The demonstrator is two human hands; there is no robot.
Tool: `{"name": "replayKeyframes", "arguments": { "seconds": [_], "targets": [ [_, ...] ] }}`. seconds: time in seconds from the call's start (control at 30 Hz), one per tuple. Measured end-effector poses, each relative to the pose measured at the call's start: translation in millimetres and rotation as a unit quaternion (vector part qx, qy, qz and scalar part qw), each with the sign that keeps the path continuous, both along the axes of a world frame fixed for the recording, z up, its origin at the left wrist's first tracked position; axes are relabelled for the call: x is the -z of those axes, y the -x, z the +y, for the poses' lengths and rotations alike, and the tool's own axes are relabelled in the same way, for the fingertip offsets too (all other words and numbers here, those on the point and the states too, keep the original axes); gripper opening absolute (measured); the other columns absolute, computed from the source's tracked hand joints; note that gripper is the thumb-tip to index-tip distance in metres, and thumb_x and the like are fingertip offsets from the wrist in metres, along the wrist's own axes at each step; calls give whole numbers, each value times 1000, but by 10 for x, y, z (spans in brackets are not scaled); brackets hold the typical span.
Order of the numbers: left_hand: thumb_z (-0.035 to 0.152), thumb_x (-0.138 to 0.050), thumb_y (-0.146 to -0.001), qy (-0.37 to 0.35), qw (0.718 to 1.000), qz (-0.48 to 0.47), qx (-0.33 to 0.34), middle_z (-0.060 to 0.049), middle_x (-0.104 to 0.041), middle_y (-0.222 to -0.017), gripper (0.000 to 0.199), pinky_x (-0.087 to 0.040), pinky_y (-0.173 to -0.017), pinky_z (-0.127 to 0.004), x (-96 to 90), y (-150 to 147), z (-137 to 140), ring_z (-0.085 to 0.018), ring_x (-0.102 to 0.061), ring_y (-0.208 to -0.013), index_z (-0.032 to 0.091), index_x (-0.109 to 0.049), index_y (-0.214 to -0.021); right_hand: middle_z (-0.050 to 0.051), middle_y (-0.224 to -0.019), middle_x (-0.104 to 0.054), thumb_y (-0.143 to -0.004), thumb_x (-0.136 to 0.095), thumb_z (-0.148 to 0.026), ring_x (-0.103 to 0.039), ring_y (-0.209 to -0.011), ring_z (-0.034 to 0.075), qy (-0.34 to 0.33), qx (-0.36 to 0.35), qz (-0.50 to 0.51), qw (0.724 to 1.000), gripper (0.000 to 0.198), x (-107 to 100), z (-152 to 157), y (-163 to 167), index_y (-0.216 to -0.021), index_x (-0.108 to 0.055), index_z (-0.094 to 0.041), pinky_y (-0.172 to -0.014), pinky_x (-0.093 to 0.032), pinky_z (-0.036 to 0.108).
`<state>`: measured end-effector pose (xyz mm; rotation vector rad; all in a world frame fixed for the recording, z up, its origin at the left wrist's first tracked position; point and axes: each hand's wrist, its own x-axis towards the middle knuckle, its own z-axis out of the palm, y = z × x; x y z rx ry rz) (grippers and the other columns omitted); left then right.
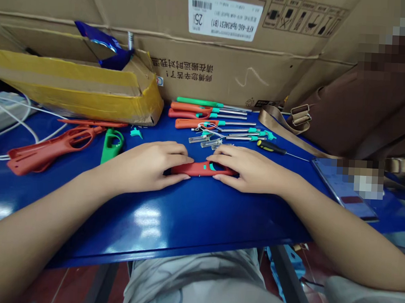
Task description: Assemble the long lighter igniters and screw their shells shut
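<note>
Between my two hands, low over the blue table (199,214), is a red lighter body (198,169) with a teal trigger. My left hand (154,165) pinches its left end between thumb and fingers. The right end sits in the grip of my right hand (245,167), fingertips near the trigger opening. Just beyond lie several long-nosed lighters, among them an orange one (195,123) with a metal tube. Clear fuel tanks (199,139) with teal parts rest beside them. To the left are red handle shells (49,150) and a green shell (112,144).
A yellow-taped cardboard box (100,98) stands at the back left, before a large carton (274,69). A screwdriver (271,147) and a phone (343,188) lie at the right, near a brown strap (281,128). White cables (17,126) cross the left side.
</note>
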<state>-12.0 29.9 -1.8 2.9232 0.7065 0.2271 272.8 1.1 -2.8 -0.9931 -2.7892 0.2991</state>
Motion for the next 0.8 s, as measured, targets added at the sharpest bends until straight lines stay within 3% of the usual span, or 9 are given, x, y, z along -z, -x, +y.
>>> {"name": "replayKeyframes", "arguments": {
  "seconds": [0.8],
  "targets": [
    [37, -56, -97, -5, 1000, 1, -13, -8, -72, -110, 31, -54, -84, -36, 10, -36, 0, -25, -70, -96, 19, -72, -117, 13, -128, -60, -97, -60, -32, -63, -110, 27, 23, 37, -3, 999, 39, 65, 2, 15, -133, -61, -18, -93, -53, 41]
  ]
}}
